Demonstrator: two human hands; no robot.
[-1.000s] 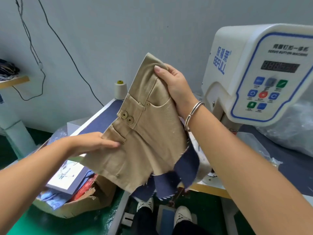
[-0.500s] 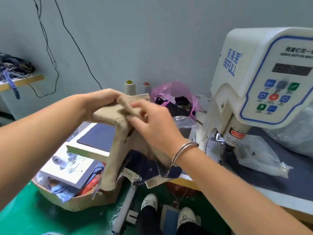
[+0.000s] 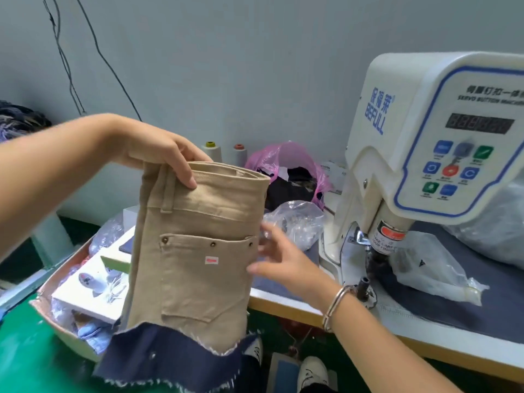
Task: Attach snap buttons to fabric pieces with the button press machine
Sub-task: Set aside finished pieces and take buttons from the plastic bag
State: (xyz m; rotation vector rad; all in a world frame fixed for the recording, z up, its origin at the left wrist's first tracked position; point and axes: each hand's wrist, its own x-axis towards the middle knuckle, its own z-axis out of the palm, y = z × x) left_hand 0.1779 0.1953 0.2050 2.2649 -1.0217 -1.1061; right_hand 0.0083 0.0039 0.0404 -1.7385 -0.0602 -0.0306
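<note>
Head view: the tan fabric piece (image 3: 195, 251) hangs nearest, off the tabletop (image 3: 286, 300), pinched at its waistband by the left hand (image 3: 161, 154); the right hand (image 3: 280, 262), fingers spread, touches its edge. Pocket studs (image 3: 212, 244) look already fitted. Farther right, the button press machine (image 3: 442, 143) waits; likely inspection before another press.

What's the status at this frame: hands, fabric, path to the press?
Left hand grips the khaki fabric piece by its waistband, held up. Right hand open beside it. Nothing under the press head; plastic bags lie beside it.
</note>
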